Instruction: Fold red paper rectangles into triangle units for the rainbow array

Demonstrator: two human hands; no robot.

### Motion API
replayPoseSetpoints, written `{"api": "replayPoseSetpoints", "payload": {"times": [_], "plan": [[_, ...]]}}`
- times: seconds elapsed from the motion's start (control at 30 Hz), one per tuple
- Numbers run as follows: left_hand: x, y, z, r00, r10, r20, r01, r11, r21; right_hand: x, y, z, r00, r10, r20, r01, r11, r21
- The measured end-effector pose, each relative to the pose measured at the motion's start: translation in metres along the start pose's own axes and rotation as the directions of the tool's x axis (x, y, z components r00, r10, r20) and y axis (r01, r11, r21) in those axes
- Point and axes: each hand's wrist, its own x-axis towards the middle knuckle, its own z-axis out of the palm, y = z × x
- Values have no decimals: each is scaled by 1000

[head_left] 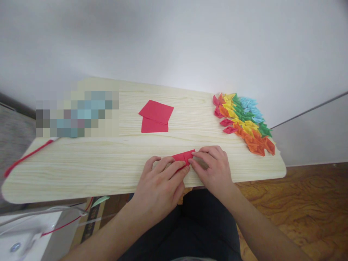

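Note:
A strip of folded red paper (181, 156) lies on the table near its front edge. The fingers of my left hand (162, 183) press down over its left part and hide much of it. At the strip's right end, my right hand (215, 167) has thumb and index finger closed on a corner, with a small flap showing between the two hands. Beyond the hands lie loose red paper sheets (157, 111), one turned at an angle over another.
Many folded paper pieces (246, 121) in red, orange, yellow, green and blue sit in rows on the right of the wooden table (81, 163). A pixelated patch covers bluish things at the left. A red cord (28, 156) runs over the left edge. A wall (190, 47) stands behind.

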Motion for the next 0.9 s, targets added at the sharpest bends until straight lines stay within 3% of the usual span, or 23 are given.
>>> {"api": "replayPoseSetpoints", "payload": {"times": [0.33,0.63,0.9], "plan": [[-5,4,4,1000,-21,-9,20,1000,-13,-1,0,1,999,21,-27,-20,999,35],[-9,10,4,998,-66,-18,64,996,-63,1,-2,-3,999,30,15,-30,1000,5],[-18,-8,-2,992,-121,-28,116,983,-143,1,2,-3,999,8,39,-8,1000,-5]]}}
